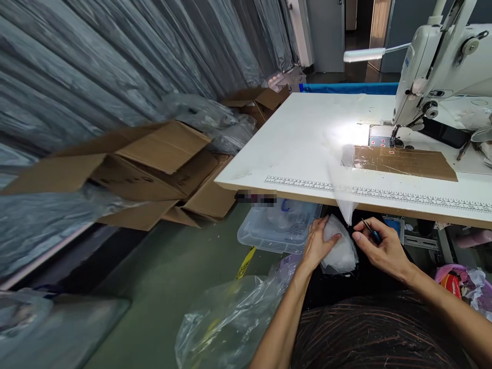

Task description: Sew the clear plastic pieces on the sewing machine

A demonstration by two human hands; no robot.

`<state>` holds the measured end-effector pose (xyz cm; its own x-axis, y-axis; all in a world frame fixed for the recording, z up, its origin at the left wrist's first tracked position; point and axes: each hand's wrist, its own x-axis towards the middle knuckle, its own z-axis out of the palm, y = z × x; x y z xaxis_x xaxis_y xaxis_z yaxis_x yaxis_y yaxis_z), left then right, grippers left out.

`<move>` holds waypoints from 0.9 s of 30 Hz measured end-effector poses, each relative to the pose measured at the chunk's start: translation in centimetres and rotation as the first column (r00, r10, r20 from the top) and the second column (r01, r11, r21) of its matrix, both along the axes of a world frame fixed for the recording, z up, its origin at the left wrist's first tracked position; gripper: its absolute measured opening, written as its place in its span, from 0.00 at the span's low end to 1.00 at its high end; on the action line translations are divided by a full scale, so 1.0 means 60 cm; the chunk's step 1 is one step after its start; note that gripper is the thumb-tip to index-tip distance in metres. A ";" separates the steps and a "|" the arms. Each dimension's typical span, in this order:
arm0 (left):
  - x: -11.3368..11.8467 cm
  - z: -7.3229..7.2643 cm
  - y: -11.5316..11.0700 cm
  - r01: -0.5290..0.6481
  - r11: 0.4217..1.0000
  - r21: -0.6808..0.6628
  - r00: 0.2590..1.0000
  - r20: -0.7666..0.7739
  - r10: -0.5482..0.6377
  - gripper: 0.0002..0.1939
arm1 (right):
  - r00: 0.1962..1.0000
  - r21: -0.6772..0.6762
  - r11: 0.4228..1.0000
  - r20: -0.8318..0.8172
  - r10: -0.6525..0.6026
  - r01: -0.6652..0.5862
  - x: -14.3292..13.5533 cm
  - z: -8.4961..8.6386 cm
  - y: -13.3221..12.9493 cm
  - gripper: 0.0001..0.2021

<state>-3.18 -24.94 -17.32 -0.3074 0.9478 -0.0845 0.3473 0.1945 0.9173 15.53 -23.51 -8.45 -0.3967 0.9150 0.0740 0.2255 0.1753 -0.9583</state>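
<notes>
My left hand (pixel 318 243) is closed over the side of a bunch of sheer white fabric (pixel 339 251) on my dark-clothed lap, with the thumb across its top. In my right hand (pixel 382 250) are small dark-and-blue thread snips (pixel 372 233), partly hidden by the fingers, with the tip pointing up and left. Between my hands, a thin white strip of sheer fabric (pixel 346 209) hangs over the table edge and narrows to a point. It trails back over the tabletop toward the sewing machine (pixel 417 77).
The white table (pixel 284 138) has a printed ruler along its front edge. Brown card (pixel 407 163) lies by the needle. Open cardboard boxes (pixel 161 148) stand left. Below are a clear plastic bin (pixel 277 225), a plastic bag (pixel 226 318) and a pink basket (pixel 446 271).
</notes>
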 end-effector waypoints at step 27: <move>0.013 0.126 -0.033 0.247 0.969 0.017 0.738 0.645 -0.200 0.32 | 0.796 0.200 0.771 0.116 0.594 -0.605 0.045 0.000 -0.079 0.04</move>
<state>-2.42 -26.91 -9.78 0.0606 0.9673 -0.2464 -0.2721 0.2536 0.9283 18.20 -28.26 -8.45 -0.8668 0.4528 0.2087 0.0457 0.4888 -0.8712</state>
